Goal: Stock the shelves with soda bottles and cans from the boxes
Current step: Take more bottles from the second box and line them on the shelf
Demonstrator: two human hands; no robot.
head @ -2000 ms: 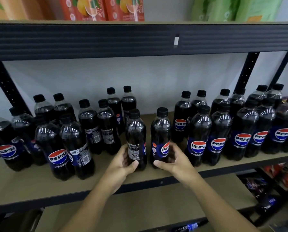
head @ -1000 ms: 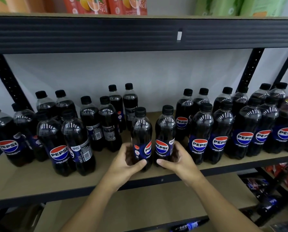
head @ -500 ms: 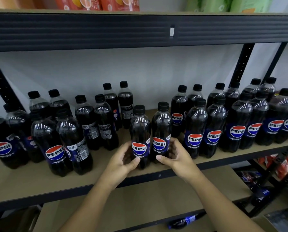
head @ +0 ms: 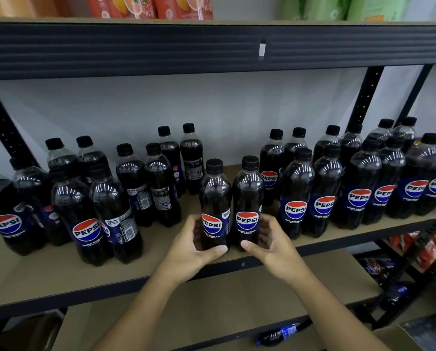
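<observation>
Starting far left, a left group of Pepsi bottles (head: 85, 219) stands upright on the middle shelf (head: 47, 277): black caps, dark cola, a few labels facing out, others turned to barcodes. Above, on the top shelf (head: 136, 46), sit orange cartons (head: 151, 6) (only their lower parts in view). Next over, back bottles (head: 191, 158) stand in pairs nearer the white wall, labels turned away. Centre front, the left hand (head: 194, 252) grips the left front bottle (head: 214, 196) low down, thumb across the base in front, fingers curled round its left side. That bottle stands upright near the shelf's front edge, Pepsi logo facing out, just beside the right front bottle (head: 247, 193); the two are touching or nearly so (cannot tell which). The right hand (head: 272, 247) grips the right front bottle the same way, thumb at the base in front, fingers wrapped round the right side by the label. Both forearms come up from the bottom of the view. Right of the hands, a right group of Pepsi bottles (head: 358, 188) packs the shelf in rows, front labels mostly facing out, reading zero sugar. Green packs (head: 338, 7) sit on the top shelf above them. A black perforated post (head: 366, 97) rises behind this group. Below, on the lower shelf (head: 224, 300), a lying bottle (head: 280, 334) rests on its side near the front edge. Far right, lower down, are red snack bags (head: 427, 244), blurred.
</observation>
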